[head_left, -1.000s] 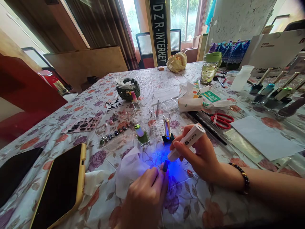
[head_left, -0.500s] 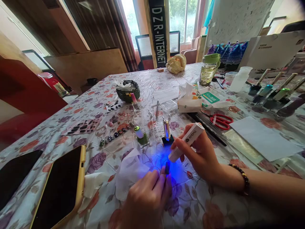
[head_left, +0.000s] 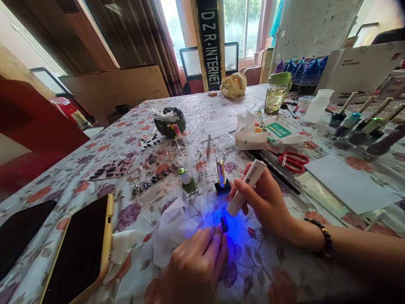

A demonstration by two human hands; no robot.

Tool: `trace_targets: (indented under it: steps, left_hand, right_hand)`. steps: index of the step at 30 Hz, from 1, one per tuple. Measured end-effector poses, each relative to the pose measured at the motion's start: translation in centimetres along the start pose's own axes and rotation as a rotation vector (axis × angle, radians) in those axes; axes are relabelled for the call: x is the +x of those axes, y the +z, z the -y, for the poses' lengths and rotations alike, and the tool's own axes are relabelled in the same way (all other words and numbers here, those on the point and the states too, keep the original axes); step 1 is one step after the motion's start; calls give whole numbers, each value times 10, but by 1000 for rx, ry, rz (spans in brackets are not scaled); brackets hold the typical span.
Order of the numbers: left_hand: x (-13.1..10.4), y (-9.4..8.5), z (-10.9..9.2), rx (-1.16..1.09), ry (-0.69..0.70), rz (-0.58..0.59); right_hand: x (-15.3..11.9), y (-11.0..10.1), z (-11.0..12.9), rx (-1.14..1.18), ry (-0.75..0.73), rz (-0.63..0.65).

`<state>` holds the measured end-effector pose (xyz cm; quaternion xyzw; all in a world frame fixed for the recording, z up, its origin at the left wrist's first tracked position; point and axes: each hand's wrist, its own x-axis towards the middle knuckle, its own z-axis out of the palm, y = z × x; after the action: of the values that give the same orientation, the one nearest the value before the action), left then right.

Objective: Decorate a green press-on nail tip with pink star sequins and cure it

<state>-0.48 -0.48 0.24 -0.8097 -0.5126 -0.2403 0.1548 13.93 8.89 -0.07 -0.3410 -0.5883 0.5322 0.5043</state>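
Observation:
In my right hand (head_left: 264, 200) is a small white handheld UV nail lamp (head_left: 251, 177), gripped between thumb and fingers and tilted down to the left. Blue light from its lower end falls on the tablecloth and on my left fingertips. My left hand (head_left: 199, 255) is closed, pinching a dark false nail (head_left: 224, 224) at its fingertips, just below the lamp. Beyond my hands stand a dark polish bottle with a shiny metallic cap (head_left: 221, 175) and a green polish bottle (head_left: 188, 182). A white tissue (head_left: 173, 228) lies left of my left hand.
A yellow-cased phone (head_left: 79, 249) lies at the left. Finished-looking false nails (head_left: 155, 179) form a row behind the tissue. Red scissors (head_left: 294, 161), a tissue pack (head_left: 251, 131) and a white sheet (head_left: 351, 181) lie to the right. A dark basket (head_left: 170, 122) stands farther back.
My right hand has shifted slightly right, with the lamp held a little more upright. The false nail in my left fingers has tilted slightly and moved a little lower.

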Motion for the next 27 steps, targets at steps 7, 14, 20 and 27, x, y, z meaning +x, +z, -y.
trace_targets:
  steps: [7, 14, 20, 27]
  left_hand:
    - [-1, 2, 1, -11, -4, 17]
    - [-2, 3, 2, 3, 0, 0]
    - [-2, 4, 4, -13, 8, 27]
    - [-5, 7, 3, -18, -5, -17]
  right_hand:
    - [1, 0, 0, -4, 19, -12]
    - [1, 1, 1, -11, 31, 4]
    - [2, 1, 1, 19, 0, -19]
    - [1, 1, 2, 3, -26, -11]
